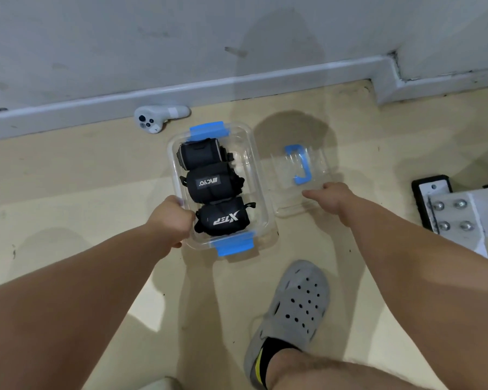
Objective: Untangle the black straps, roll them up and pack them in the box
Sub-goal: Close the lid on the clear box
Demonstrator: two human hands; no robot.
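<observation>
Nearest: grey clog (293, 308) on the floor. Beyond it, left hand (171, 220) curled round the left rim of the clear plastic box (251, 178). Inside, three rolled black straps (209, 184) in a row. Right hand (333, 198) on the clear lid (288, 198) just beside the box; cannot tell whether gripping. Probably soft, light, springy rolls; stiff, slick lid, best pinched at its edges.
</observation>
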